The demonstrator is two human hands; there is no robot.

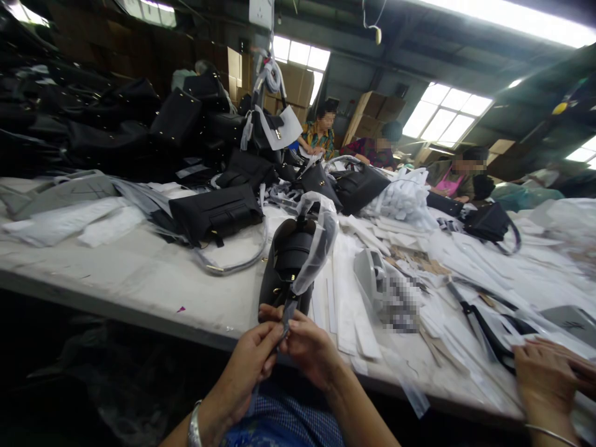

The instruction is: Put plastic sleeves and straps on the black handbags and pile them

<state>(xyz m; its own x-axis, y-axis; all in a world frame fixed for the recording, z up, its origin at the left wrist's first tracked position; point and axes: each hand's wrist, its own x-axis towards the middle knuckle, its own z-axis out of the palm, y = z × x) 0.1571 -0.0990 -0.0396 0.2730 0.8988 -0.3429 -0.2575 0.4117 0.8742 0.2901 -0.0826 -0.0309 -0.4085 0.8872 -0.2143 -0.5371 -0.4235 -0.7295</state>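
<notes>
At 6 o'clock we see the left hand (pixel 251 363), fingers curled narrow, pinching the strap (pixel 285 318) of a black bag (pixel 285 264). The bag lies on the table (pixel 139 273) just above the hands, its long axis running 6 to 12 and its plastic wrap (pixel 319 239) at the far end. The right hand (pixel 311 347) pinches the same strap. At 4 o'clock a co-worker's hand (pixel 544 372) lies among paper strips (pixel 347 310).

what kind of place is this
Most likely a handbag workshop or packing floor: black handbags piled along a long table, stacked cardboard boxes behind, and the left hand and right hand pinching a film-wrapped strap.
</notes>
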